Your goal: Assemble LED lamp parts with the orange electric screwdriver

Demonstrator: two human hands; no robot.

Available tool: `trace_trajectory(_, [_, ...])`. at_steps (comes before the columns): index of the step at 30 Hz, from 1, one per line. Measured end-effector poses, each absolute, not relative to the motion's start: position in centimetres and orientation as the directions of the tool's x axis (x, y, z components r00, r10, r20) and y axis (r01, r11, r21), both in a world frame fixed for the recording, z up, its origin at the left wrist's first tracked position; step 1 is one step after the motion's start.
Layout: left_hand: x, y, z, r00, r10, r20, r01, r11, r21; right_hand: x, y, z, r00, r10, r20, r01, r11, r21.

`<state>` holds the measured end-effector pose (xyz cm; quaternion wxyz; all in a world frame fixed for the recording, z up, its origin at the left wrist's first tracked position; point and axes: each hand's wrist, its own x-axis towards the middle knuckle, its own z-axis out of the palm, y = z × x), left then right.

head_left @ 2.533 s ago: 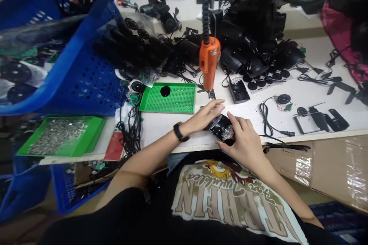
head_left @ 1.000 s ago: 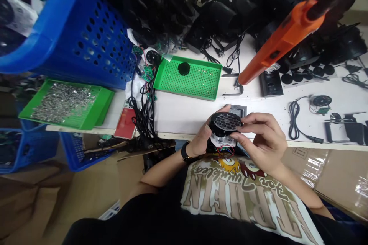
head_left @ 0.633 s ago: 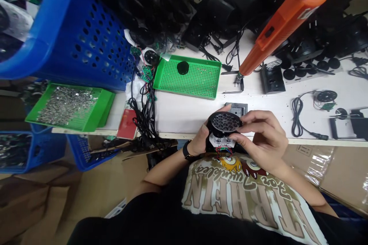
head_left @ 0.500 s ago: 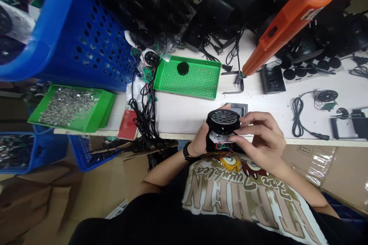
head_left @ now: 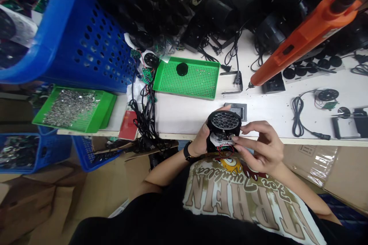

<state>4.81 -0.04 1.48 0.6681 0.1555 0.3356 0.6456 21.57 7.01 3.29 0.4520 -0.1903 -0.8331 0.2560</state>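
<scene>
Above the front edge of the bench, my left hand (head_left: 201,141) is wrapped round the side of a black round lamp head (head_left: 211,122) with a honeycomb grille (head_left: 224,120) on top. The grille tilts up towards me. Below it show a clear plastic piece (head_left: 221,140) and thin red and blue wires (head_left: 225,149). My right hand (head_left: 260,145) is at the right side of the lamp head, its fingers apart, with one fingertip against the clear piece. A dark rectangular frame (head_left: 243,111) lies just behind the lamp head.
An orange electric screwdriver (head_left: 299,46) hangs at the right. Behind lies a green tray (head_left: 163,88) with a black disc and screws. A screw-filled green tray (head_left: 106,111), blue basket (head_left: 100,57) and black cables (head_left: 146,122) are left. A coiled cord (head_left: 297,115) is right.
The lamp head has tipped so that its grille and underside face me more. My right fingers have loosened and shifted down its side. The screwdriver has swung right.
</scene>
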Motion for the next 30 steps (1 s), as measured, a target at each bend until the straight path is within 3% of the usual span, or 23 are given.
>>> trace_trajectory(4, [4.8,-0.3,1.6,-0.034,0.965,-0.258,-0.749,0.147,0.646,22.0,7.0,2.9,-0.526,0.457,0.717,0.064,0.862,-0.503])
trace_trajectory(13, [4.8,-0.7,1.2,0.005,0.972,-0.237,-0.712,0.169,0.681,22.5,6.6,2.8,-0.514,0.445,0.734,0.077,0.875,-0.477])
trace_trajectory(18, [5.9,0.5,1.4,-0.077,0.933,-0.350,-0.812,0.145,0.565,21.9,6.5,3.1,-0.454,0.654,0.605,0.209,0.738,-0.642])
trace_trajectory(21, [6.0,1.4,1.8,-0.017,0.897,-0.442,-0.863,0.210,0.460,21.8,6.4,2.8,-0.411,0.757,0.507,0.248,0.628,-0.737])
trace_trajectory(25, [5.4,2.4,2.1,0.139,0.851,-0.506,-0.891,0.331,0.312,21.7,6.4,2.5,-0.398,0.815,0.422,0.272,0.544,-0.794])
trace_trajectory(30, [5.2,2.7,1.8,0.126,0.822,-0.556,-0.891,0.340,0.302,21.8,6.3,2.4,-0.426,0.824,0.373,0.260,0.507,-0.822])
